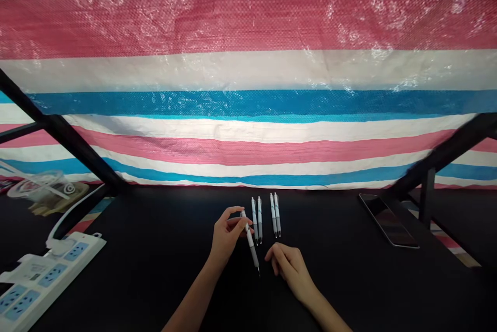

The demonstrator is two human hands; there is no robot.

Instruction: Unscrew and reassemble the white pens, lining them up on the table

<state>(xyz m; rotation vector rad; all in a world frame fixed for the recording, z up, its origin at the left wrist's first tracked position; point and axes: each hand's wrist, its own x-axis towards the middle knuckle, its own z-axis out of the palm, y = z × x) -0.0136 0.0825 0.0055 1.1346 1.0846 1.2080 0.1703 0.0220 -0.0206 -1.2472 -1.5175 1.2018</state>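
My left hand (229,233) pinches a white and grey click pen (251,246) near its upper end. The pen slants with its tip out, pointing down toward me. Just right of that hand lies a pair of similar pens, a left one (254,220) and a right one (260,220), side by side. Farther right is a second pair, again a left pen (273,215) and a right pen (277,215). Below these, my right hand (289,267) rests loosely curled near the table, its fingers closed with no object showing in them.
On the black table (155,259), a phone (388,220) lies at the right. A white power strip (50,275) with a plugged-in cable is at the left. Beyond it sits a clear plastic container (42,187). Black frame bars and a striped sheet (248,73) enclose the back.
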